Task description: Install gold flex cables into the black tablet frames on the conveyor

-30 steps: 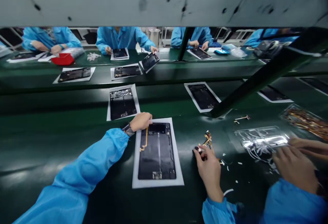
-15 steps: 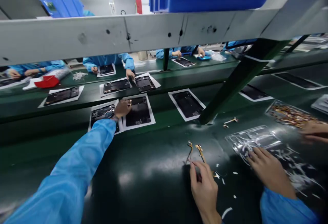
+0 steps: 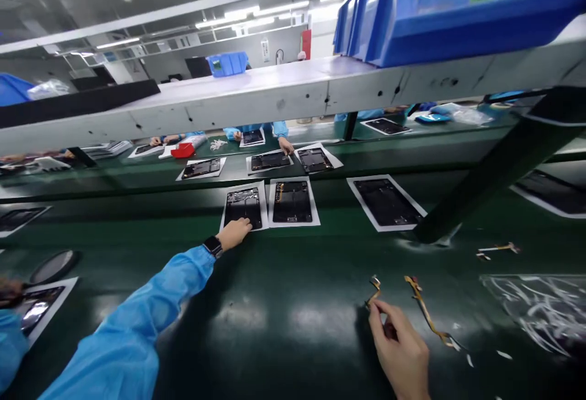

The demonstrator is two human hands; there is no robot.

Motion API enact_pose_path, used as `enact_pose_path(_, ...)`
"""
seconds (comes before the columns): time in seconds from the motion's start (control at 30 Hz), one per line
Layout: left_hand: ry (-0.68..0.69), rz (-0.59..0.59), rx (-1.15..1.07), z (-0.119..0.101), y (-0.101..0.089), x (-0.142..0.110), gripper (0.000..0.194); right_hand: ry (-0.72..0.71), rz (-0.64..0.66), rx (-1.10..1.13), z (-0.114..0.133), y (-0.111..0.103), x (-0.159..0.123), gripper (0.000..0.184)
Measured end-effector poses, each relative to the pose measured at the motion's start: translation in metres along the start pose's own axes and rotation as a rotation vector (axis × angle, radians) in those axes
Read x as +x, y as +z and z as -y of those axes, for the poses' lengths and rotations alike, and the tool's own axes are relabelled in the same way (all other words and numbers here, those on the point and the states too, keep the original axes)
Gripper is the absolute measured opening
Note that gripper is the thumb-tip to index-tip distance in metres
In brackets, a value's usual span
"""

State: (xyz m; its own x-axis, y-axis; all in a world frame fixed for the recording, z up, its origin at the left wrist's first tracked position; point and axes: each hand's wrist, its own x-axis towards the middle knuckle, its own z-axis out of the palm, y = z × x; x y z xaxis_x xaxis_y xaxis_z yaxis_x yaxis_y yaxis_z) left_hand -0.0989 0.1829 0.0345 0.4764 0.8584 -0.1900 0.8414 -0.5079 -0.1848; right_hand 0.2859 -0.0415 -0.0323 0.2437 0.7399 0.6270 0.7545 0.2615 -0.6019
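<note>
My left hand [image 3: 234,233], in a blue sleeve with a dark watch, reaches forward to the near edge of a black tablet housing [image 3: 243,206] on white paper. Its fingers bend over that edge; the thumb is hidden. Beside it lies a second tablet housing [image 3: 293,202] with a gold flex cable [image 3: 281,191] on its upper left. Low in front, my right hand [image 3: 399,345] pinches a small gold flex cable [image 3: 375,289] between thumb and index finger. A longer flex cable [image 3: 425,311] lies just right of that hand.
A dark green post [image 3: 494,168] rises at right, under a white shelf beam [image 3: 274,104] bearing blue bins [image 3: 458,27]. White strips fill a clear tray [image 3: 540,308]. A co-worker's sleeve [image 3: 11,345] shows at far left; other workers sit opposite.
The view has swung left and up. My left hand has moved from between the two near housings to the left one's near edge. A gold cable now shows uncovered on the right housing.
</note>
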Motion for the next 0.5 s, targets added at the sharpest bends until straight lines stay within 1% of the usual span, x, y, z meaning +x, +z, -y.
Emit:
enact_pose_path(0.17,0.041,0.011,0.031,-0.003,-0.015,-0.001,0.019,0.091,-0.046,0.008,-0.001,-0.003,0.000,0.028)
enact_pose_path(0.27,0.038,-0.017,0.039,-0.007,-0.036,-0.005,0.018,0.162,-0.043,0.045,-0.005,-0.006,0.000,0.035)
enact_pose_path(0.33,0.037,-0.052,0.036,-0.018,-0.054,-0.017,0.019,0.209,-0.068,0.046,-0.010,-0.010,0.000,0.040)
enact_pose_path(0.4,0.053,-0.083,0.023,-0.042,-0.069,-0.045,0.020,0.264,-0.127,0.021,-0.014,-0.016,-0.001,0.046)
enact_pose_path(0.43,0.081,-0.095,0.015,-0.061,-0.072,-0.064,0.020,0.295,-0.160,0.008,-0.015,-0.020,-0.001,0.048)
enact_pose_path(0.47,0.117,-0.101,0.007,-0.083,-0.072,-0.086,0.018,0.326,-0.186,-0.002,-0.015,-0.023,0.000,0.050)
enact_pose_path(0.5,0.184,-0.104,-0.002,-0.109,-0.067,-0.109,0.017,0.353,-0.205,-0.008,-0.013,-0.027,0.000,0.051)
